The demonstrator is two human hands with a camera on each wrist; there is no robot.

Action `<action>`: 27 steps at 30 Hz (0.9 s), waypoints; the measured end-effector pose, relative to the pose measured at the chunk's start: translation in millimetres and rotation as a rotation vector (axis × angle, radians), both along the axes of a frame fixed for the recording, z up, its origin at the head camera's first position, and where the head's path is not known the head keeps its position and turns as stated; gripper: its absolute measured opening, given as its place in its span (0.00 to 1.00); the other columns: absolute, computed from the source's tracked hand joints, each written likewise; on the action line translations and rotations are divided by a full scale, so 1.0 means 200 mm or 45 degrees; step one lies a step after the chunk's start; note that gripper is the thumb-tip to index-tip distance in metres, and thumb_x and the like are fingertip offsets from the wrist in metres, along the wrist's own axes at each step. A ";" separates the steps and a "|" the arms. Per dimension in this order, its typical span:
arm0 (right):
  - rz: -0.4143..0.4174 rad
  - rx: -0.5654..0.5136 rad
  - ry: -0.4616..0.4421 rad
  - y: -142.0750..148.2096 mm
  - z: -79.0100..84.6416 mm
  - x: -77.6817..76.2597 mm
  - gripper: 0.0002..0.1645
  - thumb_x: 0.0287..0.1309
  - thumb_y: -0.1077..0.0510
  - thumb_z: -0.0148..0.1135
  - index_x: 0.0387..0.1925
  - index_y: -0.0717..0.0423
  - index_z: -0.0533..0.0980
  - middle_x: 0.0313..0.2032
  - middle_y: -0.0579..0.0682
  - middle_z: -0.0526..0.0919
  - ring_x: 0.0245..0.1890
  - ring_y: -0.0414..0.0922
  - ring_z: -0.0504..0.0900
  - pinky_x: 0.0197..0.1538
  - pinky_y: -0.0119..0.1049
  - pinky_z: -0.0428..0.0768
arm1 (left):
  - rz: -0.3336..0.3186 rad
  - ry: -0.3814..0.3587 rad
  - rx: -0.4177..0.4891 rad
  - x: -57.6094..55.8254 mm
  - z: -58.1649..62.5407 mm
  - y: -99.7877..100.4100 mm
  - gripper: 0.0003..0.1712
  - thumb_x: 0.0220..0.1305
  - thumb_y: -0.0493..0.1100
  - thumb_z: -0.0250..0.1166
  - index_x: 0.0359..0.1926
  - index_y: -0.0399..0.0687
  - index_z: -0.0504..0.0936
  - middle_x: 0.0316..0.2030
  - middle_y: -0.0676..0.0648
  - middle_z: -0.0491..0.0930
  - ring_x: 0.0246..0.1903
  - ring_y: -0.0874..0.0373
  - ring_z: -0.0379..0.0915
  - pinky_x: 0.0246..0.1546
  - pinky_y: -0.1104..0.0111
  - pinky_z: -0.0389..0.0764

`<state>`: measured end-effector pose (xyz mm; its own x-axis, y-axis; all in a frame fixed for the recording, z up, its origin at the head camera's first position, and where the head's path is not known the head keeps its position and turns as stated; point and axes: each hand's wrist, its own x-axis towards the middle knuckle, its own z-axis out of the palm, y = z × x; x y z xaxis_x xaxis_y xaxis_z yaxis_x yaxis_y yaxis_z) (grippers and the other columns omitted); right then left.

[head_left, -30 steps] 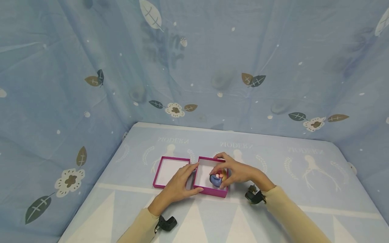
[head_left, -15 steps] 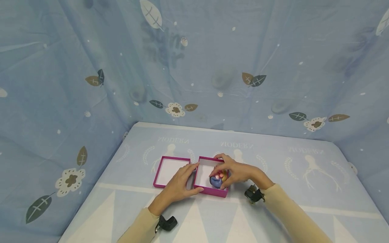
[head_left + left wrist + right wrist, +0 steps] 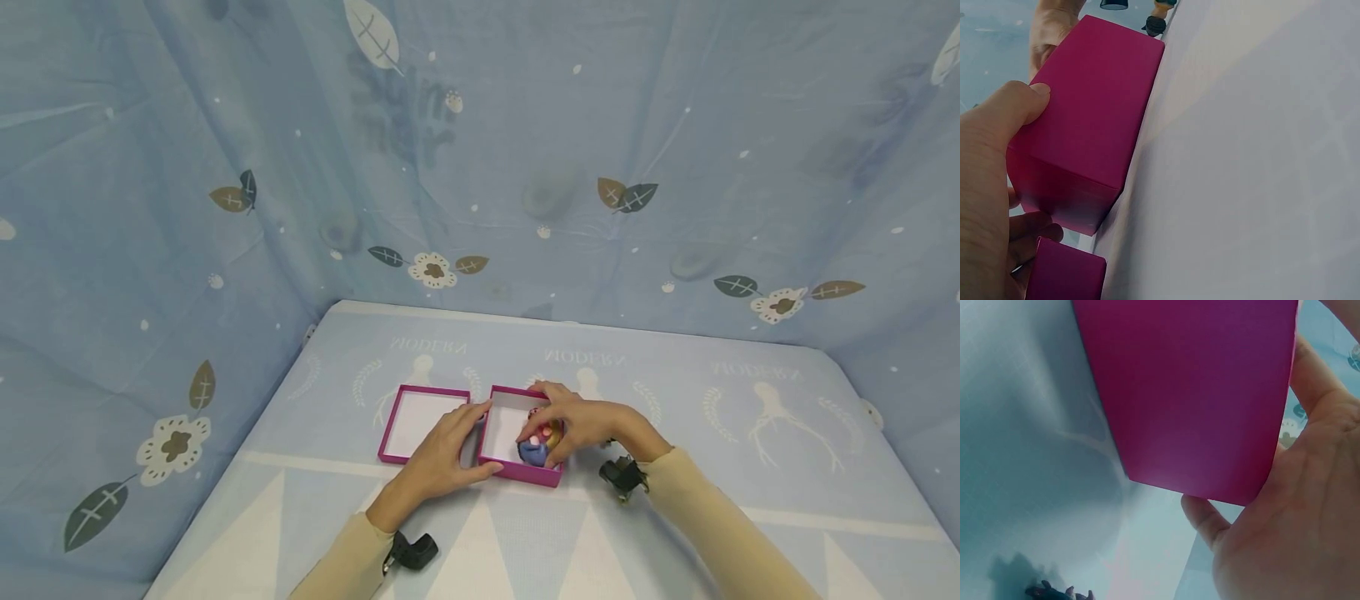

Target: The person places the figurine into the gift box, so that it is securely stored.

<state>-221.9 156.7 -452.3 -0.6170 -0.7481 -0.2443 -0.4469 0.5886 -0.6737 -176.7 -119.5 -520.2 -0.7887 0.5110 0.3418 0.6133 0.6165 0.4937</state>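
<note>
A magenta box point(image 3: 501, 426) with a white inside sits in the middle of the table. My left hand point(image 3: 437, 457) grips its left end; in the left wrist view the thumb lies on the front wall of the box point(image 3: 1097, 100), the other fingers beside its left wall. Inside, at the right, lie colourful small pieces in blue, pink, red and yellow, with a rounded blue piece point(image 3: 533, 454) nearest me. My right hand point(image 3: 588, 423) reaches over the right wall and pinches these pieces between thumb and fingers. The right wrist view shows that hand beside the box's outer wall point(image 3: 1191, 394).
The shallow magenta lid point(image 3: 420, 421), white inside, lies just left of the box. A small dark figure point(image 3: 1057, 592) stands on the patterned table by my right wrist, mostly hidden by it in the head view. Blue patterned curtains point(image 3: 525, 167) rise behind the table.
The blue piece has shifted slightly towards me under my right fingers, and more red shows behind it. My right wrist has moved slightly left. Left hand, box and lid have stayed put.
</note>
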 end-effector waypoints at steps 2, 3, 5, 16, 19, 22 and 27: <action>-0.005 0.021 -0.010 0.00 0.01 0.00 0.27 0.42 0.50 0.78 0.49 0.32 0.83 0.74 0.59 0.49 0.74 0.63 0.42 0.66 0.71 0.56 | 0.003 -0.004 -0.002 0.00 0.00 0.00 0.52 0.53 0.68 0.68 0.72 0.48 0.63 0.66 0.44 0.70 0.65 0.48 0.67 0.63 0.48 0.72; -0.008 0.029 -0.016 0.00 0.01 0.00 0.27 0.42 0.50 0.78 0.49 0.32 0.83 0.74 0.59 0.49 0.74 0.62 0.41 0.66 0.71 0.55 | 0.005 -0.006 -0.004 0.00 0.00 0.00 0.52 0.53 0.68 0.68 0.72 0.48 0.63 0.66 0.44 0.70 0.65 0.47 0.67 0.63 0.48 0.72; -0.009 0.047 -0.022 -0.01 0.01 0.00 0.27 0.42 0.51 0.77 0.49 0.31 0.83 0.75 0.58 0.48 0.75 0.62 0.40 0.66 0.71 0.54 | 0.007 -0.009 -0.007 0.01 0.00 0.00 0.52 0.53 0.68 0.68 0.72 0.48 0.63 0.66 0.44 0.70 0.65 0.47 0.67 0.63 0.48 0.72; 0.010 0.069 -0.028 -0.01 0.00 -0.02 0.24 0.41 0.51 0.77 0.44 0.31 0.84 0.74 0.56 0.51 0.76 0.60 0.37 0.67 0.73 0.49 | 0.013 0.012 -0.014 0.01 0.00 0.00 0.51 0.54 0.67 0.68 0.72 0.48 0.63 0.66 0.44 0.70 0.64 0.48 0.68 0.63 0.50 0.72; 0.017 0.063 -0.026 -0.01 0.00 -0.02 0.23 0.41 0.51 0.77 0.44 0.32 0.84 0.73 0.57 0.51 0.76 0.60 0.38 0.67 0.73 0.49 | 0.014 0.011 -0.013 0.01 0.00 0.00 0.52 0.53 0.67 0.69 0.72 0.48 0.63 0.65 0.44 0.70 0.64 0.48 0.68 0.63 0.50 0.72; 0.025 0.055 -0.023 -0.01 -0.01 -0.02 0.23 0.41 0.51 0.77 0.44 0.33 0.84 0.73 0.58 0.51 0.75 0.60 0.38 0.67 0.73 0.49 | 0.014 0.004 -0.015 0.01 0.00 0.00 0.52 0.53 0.66 0.70 0.72 0.48 0.63 0.65 0.44 0.70 0.64 0.49 0.68 0.63 0.51 0.72; 0.032 0.042 -0.021 -0.01 -0.01 -0.02 0.22 0.42 0.51 0.77 0.44 0.34 0.84 0.72 0.58 0.52 0.75 0.60 0.39 0.67 0.73 0.48 | 0.012 -0.010 -0.010 0.01 0.00 0.00 0.52 0.52 0.66 0.70 0.72 0.48 0.63 0.65 0.45 0.70 0.64 0.49 0.68 0.64 0.51 0.72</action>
<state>-225.0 155.0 -454.2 -0.5935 -0.7548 -0.2794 -0.4507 0.5992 -0.6616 -175.3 -118.7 -520.2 -0.7959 0.5064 0.3318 0.6039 0.6258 0.4936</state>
